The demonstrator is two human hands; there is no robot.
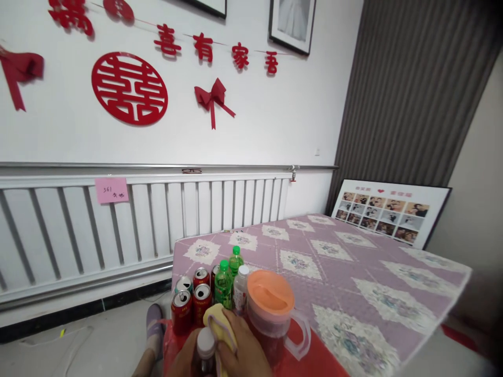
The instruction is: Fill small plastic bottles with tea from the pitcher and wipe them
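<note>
At the bottom edge, my left hand (184, 360) is closed around a small bottle with a white cap (206, 343); most of the bottle is hidden. My right hand (247, 348) grips a folded yellow cloth (217, 320) with a purple edge, right beside that bottle. Just beyond my hands stand several opened drink cans (201, 301), mostly red. A green bottle (223, 285) with a green cap stands beside a second green bottle (236, 260) and a clear white-capped bottle (240, 289). Near my right hand is a clear pitcher (271, 327) with an orange lid (271, 293).
A red surface (314, 351) lies beneath the drinks. The table has a purple floral cloth (294, 293). Along the wall runs a white radiator (157, 220) with a pink note (112, 190). A photo board (393, 212) leans at the far right. A shoe (154, 320) shows on the floor.
</note>
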